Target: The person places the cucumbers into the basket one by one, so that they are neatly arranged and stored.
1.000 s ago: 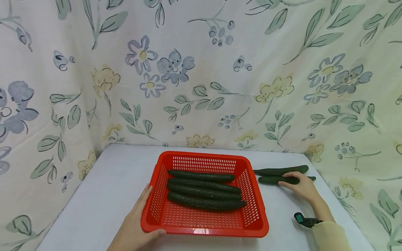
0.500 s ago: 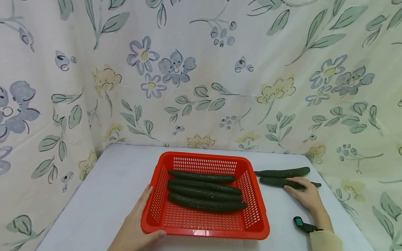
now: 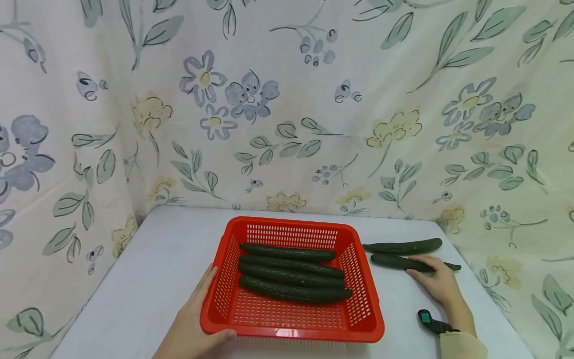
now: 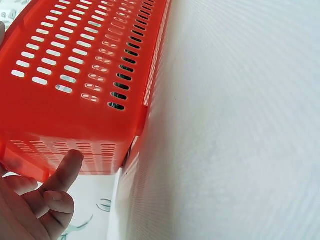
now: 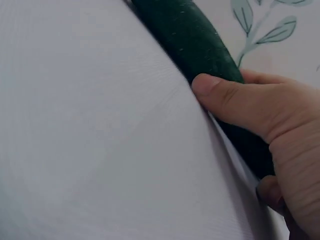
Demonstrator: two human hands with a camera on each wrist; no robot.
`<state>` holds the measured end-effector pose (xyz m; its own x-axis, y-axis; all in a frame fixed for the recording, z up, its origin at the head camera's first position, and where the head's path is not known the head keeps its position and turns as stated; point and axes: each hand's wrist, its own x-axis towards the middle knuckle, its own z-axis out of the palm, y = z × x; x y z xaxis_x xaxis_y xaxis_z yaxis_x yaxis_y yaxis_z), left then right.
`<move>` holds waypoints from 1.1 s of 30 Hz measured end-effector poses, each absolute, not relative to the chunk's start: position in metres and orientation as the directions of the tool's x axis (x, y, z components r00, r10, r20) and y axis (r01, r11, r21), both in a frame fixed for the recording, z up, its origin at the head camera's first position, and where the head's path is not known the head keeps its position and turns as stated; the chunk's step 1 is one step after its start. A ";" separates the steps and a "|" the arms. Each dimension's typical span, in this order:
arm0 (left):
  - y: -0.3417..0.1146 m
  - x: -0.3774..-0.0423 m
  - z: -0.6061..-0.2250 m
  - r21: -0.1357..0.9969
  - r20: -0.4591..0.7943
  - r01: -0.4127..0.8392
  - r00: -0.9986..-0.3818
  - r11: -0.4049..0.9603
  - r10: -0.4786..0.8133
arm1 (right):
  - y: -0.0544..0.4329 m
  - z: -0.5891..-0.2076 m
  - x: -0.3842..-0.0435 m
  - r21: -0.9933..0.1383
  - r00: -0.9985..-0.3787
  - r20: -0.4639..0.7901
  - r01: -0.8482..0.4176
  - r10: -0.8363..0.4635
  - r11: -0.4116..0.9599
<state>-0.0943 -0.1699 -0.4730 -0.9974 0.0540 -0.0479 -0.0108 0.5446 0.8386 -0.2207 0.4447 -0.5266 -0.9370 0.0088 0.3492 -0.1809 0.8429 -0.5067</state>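
My right hand (image 3: 437,278) grips a dark green cucumber (image 3: 392,262) on the table, right of the basket. In the right wrist view the thumb lies along the near side of that cucumber (image 5: 192,42), with the other fingers partly hidden behind it. A second cucumber (image 3: 408,247) lies just behind it. My left hand (image 3: 193,319) holds the near left corner of a red plastic basket (image 3: 289,331), thumb at the front rim and fingers along the left side. Several cucumbers (image 3: 291,289) lie side by side in the basket. The left wrist view shows fingers against the slotted basket wall (image 4: 65,112).
The basket stands on a white-covered table (image 3: 134,279). A floral curtain (image 3: 287,104) hangs behind the table and along both sides. A black band with a small device (image 3: 432,321) is on the right wrist, above a pale sleeve (image 3: 462,345).
My right hand has shifted slightly to the right and nearer, and the cucumber in it has moved and turned a little the same way. The left hand and the basket have stayed put.
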 end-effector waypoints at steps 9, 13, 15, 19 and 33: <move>-0.171 -0.095 -0.474 0.829 -0.038 0.000 -0.998 0.559 0.056 | 0.445 -0.530 -0.217 -0.497 -0.920 0.388 -0.159 0.055 0.853; -0.171 -0.096 -0.474 0.831 -0.034 0.006 -0.998 0.556 0.062 | 0.445 -0.528 -0.214 -0.523 -0.913 0.401 -0.163 0.073 0.837; -0.171 -0.096 -0.474 0.833 -0.031 0.012 -0.997 0.553 0.067 | 0.445 -0.527 -0.213 -0.535 -0.915 0.396 -0.159 0.080 0.830; -0.171 -0.096 -0.472 0.840 -0.052 -0.011 -0.997 0.542 0.061 | 0.443 -0.522 -0.212 -0.559 -0.934 0.340 -0.104 0.113 0.823; -0.170 -0.096 -0.471 0.828 -0.077 -0.036 -0.996 0.559 0.050 | 0.438 -0.496 -0.211 -0.700 -0.963 0.189 0.003 0.190 0.714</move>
<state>-0.0962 -0.1701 -0.4708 -0.9958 0.0497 -0.0772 -0.0363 0.5593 0.8282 -0.2109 0.4377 -0.4963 -0.9633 0.1901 0.1892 0.0035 0.7142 -0.7000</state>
